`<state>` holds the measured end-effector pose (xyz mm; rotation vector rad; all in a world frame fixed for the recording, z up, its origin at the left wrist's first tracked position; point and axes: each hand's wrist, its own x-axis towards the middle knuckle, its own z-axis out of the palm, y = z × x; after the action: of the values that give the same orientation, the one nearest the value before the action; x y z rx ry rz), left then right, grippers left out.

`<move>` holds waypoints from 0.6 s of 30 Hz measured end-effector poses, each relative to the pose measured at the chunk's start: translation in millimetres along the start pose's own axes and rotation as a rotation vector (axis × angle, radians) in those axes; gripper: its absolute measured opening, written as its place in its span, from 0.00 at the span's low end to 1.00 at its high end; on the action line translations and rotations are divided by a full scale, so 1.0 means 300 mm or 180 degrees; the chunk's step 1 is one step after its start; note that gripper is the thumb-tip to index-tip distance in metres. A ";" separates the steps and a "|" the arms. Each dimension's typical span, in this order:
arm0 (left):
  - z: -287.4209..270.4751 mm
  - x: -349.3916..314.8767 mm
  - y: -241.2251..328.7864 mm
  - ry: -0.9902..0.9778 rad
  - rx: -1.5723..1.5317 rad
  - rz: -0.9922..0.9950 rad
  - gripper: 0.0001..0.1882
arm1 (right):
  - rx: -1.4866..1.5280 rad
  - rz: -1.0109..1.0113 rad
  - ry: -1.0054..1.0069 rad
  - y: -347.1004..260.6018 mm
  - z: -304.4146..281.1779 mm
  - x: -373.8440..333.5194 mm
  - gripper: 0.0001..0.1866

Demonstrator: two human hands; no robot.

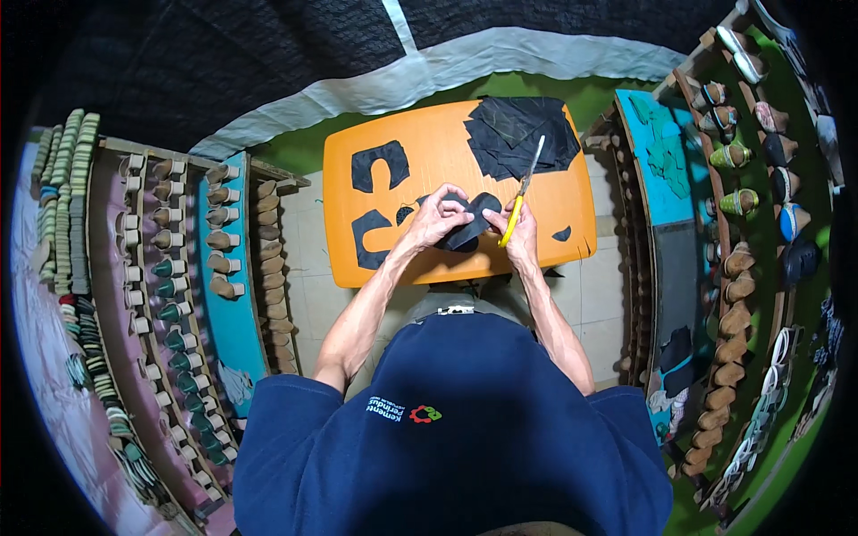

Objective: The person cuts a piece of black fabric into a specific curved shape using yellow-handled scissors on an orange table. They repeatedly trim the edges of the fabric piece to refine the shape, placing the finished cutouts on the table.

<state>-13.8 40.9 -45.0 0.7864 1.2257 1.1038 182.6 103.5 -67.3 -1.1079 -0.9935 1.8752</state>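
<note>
Over the middle of an orange table (447, 129), a piece of black fabric (463, 236) is stretched between my two hands. My left hand (438, 217) pinches its left side with the fingers closed. My right hand (520, 234) grips its right side between thumb and fingers and also carries scissors (512, 219) with yellow handles, blades pointing up and away. Two U-shaped black cutouts, one (380, 166) at the far left and one (371, 239) nearer, lie left of my hands. A small black scrap (561, 234) rests to the right.
A heap of black fabric pieces (518, 134) covers the table's far right corner. Racks of wooden shoe lasts (273, 268) and shoes stand on the left, with more shoes (738, 202) on the right. A dark curtain with a pale lower edge (375, 82) hangs behind the table.
</note>
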 end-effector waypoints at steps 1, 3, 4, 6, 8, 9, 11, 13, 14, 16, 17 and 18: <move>0.007 -0.009 0.017 0.0080 -0.0125 0.0123 0.22 | -0.0017 -0.0058 0.0011 -0.015 0.014 0.008 0.23; 0.021 -0.028 0.052 0.0233 -0.0372 0.0371 0.22 | -0.0044 -0.0179 0.0034 -0.044 0.044 0.019 0.23; 0.017 -0.046 0.071 0.0203 -0.0260 0.0302 0.22 | -0.0013 -0.0213 0.0003 -0.055 0.054 0.021 0.23; 0.028 -0.057 0.109 0.0111 -0.0184 0.0276 0.21 | 0.0054 -0.0284 -0.0054 -0.076 0.075 0.020 0.22; 0.013 -0.061 0.121 0.0134 -0.0311 0.0068 0.22 | 0.0160 -0.0185 -0.0075 -0.115 0.107 0.006 0.21; 0.000 -0.061 0.131 0.0277 -0.0384 0.0151 0.22 | 0.0213 -0.0138 -0.0083 -0.129 0.117 -0.001 0.21; -0.022 -0.059 0.171 0.0556 -0.0538 0.0318 0.20 | -0.0045 -0.0072 -0.0289 -0.139 0.107 -0.021 0.20; -0.059 -0.039 0.198 0.0752 -0.0457 0.0588 0.19 | -0.0530 0.0242 -0.0457 -0.146 0.096 -0.063 0.20; -0.066 -0.040 0.223 0.0733 -0.0545 0.0675 0.19 | -0.1006 0.0296 -0.0631 -0.136 0.078 -0.080 0.20; -0.082 -0.047 0.281 0.0713 -0.0480 0.0737 0.20 | -0.1373 0.0242 -0.0958 -0.122 0.071 -0.126 0.23; -0.085 -0.045 0.300 0.0718 -0.0369 0.0765 0.20 | -0.1423 0.0213 -0.1013 -0.096 0.062 -0.141 0.26; -0.089 -0.045 0.319 0.0719 -0.0336 0.0736 0.21 | -0.1439 0.0191 -0.1074 -0.072 0.053 -0.147 0.28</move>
<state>-60.7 55.5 42.4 0.7505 1.2733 1.4667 188.4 70.8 -27.9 -1.0949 -1.6537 1.9804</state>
